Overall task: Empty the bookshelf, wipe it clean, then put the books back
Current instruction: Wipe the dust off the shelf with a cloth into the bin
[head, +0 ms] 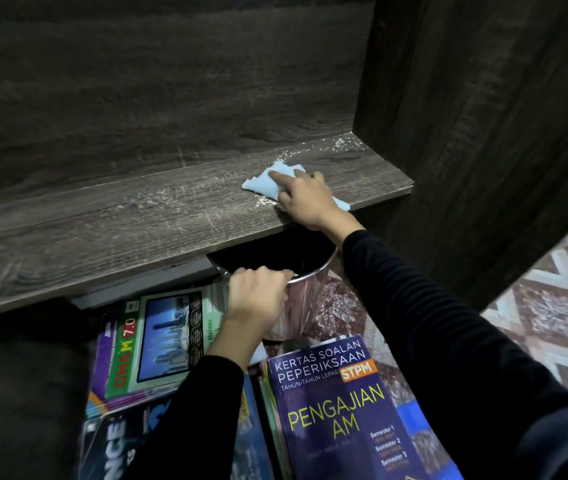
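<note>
- Bookshelf (137,98) fills our view, dark wood grain, and its shelf board (102,223) runs across in front of us with no books on it.
- We see the right hand (310,199) on that board, near its right end and close to the upright side panel (483,133).
- Under it lies a pale blue cloth (263,185), flat on the board. It sticks out ahead of the fingers and again behind the palm.
- Its index finger lies stretched out on the cloth, and the other fingers are bent down onto it, close together.
- White dust (339,143) speckles the back corner beyond the cloth, with fainter streaks further left along the board.
- Down below, the left hand (254,299) grips a shiny metal bin (310,303), fingers curled tight over its rim.
- We have the bin's dark mouth tucked just under the front edge of the board, directly beneath the right hand.
- Both arms are in black sleeves (431,323).
- The books (338,410) lie flat in overlapping piles on the floor, below the board and around the left arm.
- Nearest us is a purple one reading "Pengajian Am".
- Left of the arm we spot a green-framed book (157,344), marked "7.0", lying on others.
- A patterned floor (552,306) shows at the right, past the side panel.
</note>
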Demonstrator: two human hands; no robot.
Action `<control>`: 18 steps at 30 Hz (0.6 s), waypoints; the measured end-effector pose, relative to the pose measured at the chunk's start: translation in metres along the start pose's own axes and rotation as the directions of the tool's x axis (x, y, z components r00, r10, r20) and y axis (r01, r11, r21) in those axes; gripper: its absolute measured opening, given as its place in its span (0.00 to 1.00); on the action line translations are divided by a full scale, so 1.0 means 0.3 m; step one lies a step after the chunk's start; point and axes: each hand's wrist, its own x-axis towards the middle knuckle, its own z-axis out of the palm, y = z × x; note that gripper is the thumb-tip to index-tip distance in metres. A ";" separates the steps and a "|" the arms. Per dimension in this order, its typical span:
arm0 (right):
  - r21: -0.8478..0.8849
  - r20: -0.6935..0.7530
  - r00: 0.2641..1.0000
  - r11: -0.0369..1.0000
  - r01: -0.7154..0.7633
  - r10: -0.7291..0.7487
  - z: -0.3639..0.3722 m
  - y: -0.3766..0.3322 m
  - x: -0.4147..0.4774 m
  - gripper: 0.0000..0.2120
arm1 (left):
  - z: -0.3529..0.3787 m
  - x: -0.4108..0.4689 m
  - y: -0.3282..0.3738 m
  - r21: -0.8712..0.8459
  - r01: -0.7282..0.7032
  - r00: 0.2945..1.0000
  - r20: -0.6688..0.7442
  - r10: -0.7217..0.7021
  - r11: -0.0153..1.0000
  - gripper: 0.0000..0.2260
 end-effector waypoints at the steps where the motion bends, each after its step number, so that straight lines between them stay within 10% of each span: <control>1: 0.007 0.023 0.999 0.999 0.043 -0.043 -0.009 0.006 0.006 0.23 | 0.000 0.001 -0.002 -0.003 0.002 1.000 0.002 -0.002 1.000 0.10; 18: 0.274 0.121 0.933 0.915 0.297 -0.339 -0.100 0.059 -0.135 0.18 | -0.015 -0.029 0.019 0.022 -0.064 0.997 -0.032 0.065 0.998 0.12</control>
